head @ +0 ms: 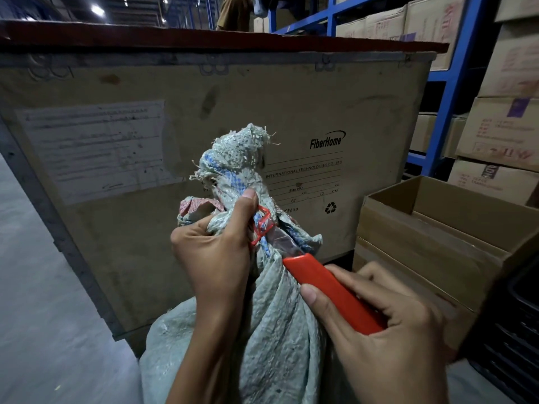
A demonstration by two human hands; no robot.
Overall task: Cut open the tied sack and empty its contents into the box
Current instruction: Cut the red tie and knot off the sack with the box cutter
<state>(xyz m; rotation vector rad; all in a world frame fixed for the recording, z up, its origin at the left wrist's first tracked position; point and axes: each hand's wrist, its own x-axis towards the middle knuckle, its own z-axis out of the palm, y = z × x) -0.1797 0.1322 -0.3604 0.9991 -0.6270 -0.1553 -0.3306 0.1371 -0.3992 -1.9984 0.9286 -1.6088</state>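
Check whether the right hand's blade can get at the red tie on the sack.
Probably yes: the right hand already has the blade at the red tie, while the left hand grips the sack neck beside it.

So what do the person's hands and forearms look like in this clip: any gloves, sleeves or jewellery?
Both are bare. The left hand and right hand wear no gloves, and no rings or watch show. The forearms are uncovered down to the frame's bottom edge, with no sleeve in view. Fingernails are short and unpainted.

One woven sack (271, 316) stands in front of one big wooden crate (204, 112), its neck bound by one red tie (262, 225). Two hands work at that neck: the left hand (215, 252) and the right hand (388, 325), the latter with one red-handled cutter (332, 290). Right of the crate sits one open cardboard box (455, 228).
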